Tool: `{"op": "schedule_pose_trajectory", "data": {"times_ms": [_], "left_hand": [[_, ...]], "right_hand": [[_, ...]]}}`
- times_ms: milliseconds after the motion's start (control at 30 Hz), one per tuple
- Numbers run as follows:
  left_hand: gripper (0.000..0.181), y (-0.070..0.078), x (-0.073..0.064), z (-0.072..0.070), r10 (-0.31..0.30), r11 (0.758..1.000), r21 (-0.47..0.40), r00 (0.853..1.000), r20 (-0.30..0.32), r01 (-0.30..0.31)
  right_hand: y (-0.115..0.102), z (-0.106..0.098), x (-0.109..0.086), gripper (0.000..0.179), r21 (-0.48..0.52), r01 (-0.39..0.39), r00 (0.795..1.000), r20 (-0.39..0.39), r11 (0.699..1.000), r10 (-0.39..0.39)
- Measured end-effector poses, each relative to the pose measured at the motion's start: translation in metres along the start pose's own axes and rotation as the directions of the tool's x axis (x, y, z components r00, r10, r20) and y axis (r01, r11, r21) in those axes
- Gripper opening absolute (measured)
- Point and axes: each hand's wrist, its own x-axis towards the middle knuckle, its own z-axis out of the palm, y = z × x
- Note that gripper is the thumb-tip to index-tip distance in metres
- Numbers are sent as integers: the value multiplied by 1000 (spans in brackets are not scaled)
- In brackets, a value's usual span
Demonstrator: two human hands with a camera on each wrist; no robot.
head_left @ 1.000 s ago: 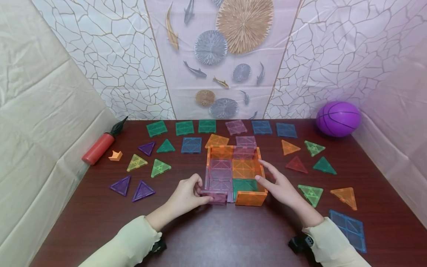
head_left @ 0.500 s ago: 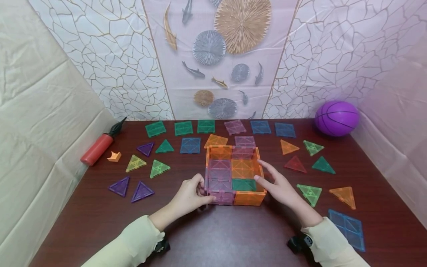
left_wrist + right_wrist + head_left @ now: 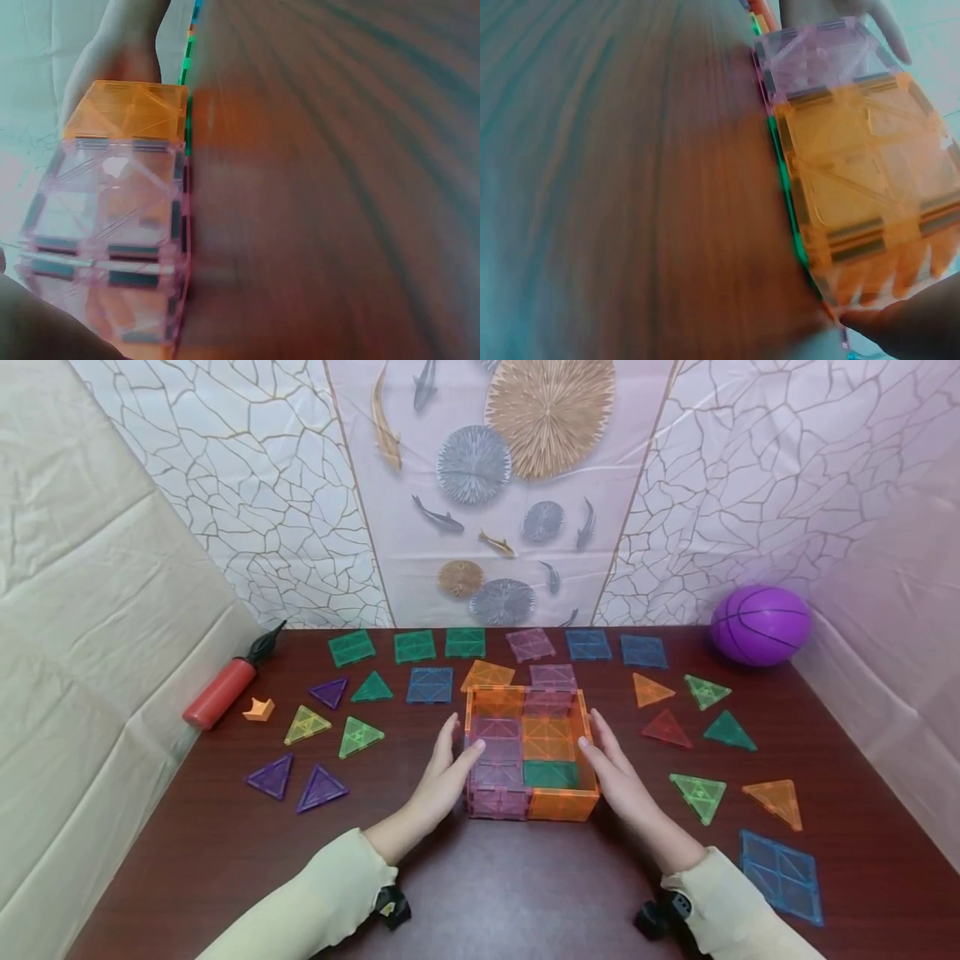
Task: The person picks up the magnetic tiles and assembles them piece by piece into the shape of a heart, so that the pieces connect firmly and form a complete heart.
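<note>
An open-topped box of see-through magnetic tiles (image 3: 562, 805) stands mid-table, its walls orange and pink, its floor pink, orange and green. Along the box's left wall lies my left hand (image 3: 433, 792), fingers extended outside and thumb at the top rim. My right hand (image 3: 622, 787) lies against the orange right wall in the same way, thumb at the rim. A pink tile (image 3: 497, 803) forms the left half of the front wall, level with the orange half. The left wrist view shows pink wall tiles (image 3: 112, 195) up close; in the right wrist view is an orange tile (image 3: 855, 157).
Square tiles in green, pink and blue line the back, such as a green tile (image 3: 466, 642). Triangles lie on both sides, like a purple one (image 3: 322, 788) and a red one (image 3: 666, 728). A red hand pump (image 3: 219, 695), purple ball (image 3: 761, 626) and large blue tile (image 3: 782, 876) lie farther out.
The pink front tile has swung into line with the orange one. My left hand has let go of it and moved to the left wall. My right hand has shifted slightly along the right wall.
</note>
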Motion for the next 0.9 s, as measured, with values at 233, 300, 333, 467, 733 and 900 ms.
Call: {"op": "schedule_pose_trajectory", "data": {"times_ms": [233,300,333,467,733,900], "left_hand": [[74,-1,13,10,-93,982,-157,992,84,105],[73,-1,15,11,-87,973,-204,991,98,105],[73,-1,15,11,-82,970,-219,991,101,103],[69,-2,12,8,-84,959,-262,991,107,109],[66,-5,11,-5,-95,948,-296,992,83,115],[67,-2,26,-16,-108,929,-346,990,90,133]], "right_hand": [[4,7,15,62,234,-35,999,12,972,33],[4,9,17,61,286,-36,999,24,958,31],[5,10,18,60,304,-38,999,30,952,31],[6,15,21,59,321,-29,999,41,947,16],[4,16,27,61,284,-42,998,57,958,27],[-5,1,42,65,233,-108,994,52,966,99]]}}
